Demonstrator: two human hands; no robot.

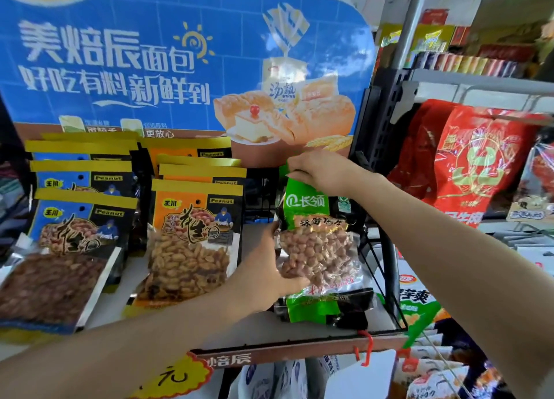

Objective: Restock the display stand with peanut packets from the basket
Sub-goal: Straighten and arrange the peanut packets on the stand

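A green peanut packet (317,242) stands upright at the right end of the display stand shelf (269,328). My right hand (317,170) pinches its top edge. My left hand (263,266) grips its lower left side over the clear window of peanuts. Another green packet (323,307) lies flat on the shelf just below it. Orange peanut packets (192,233) stand in a row at the middle, and blue peanut packets (75,227) stand in a row at the left. The basket is out of view.
A blue bread poster (168,56) backs the stand. A black wire frame (386,266) closes the shelf's right side. Red bags (479,164) hang on a neighbouring rack at the right. More snack bags (425,371) hang below the shelf's front lip.
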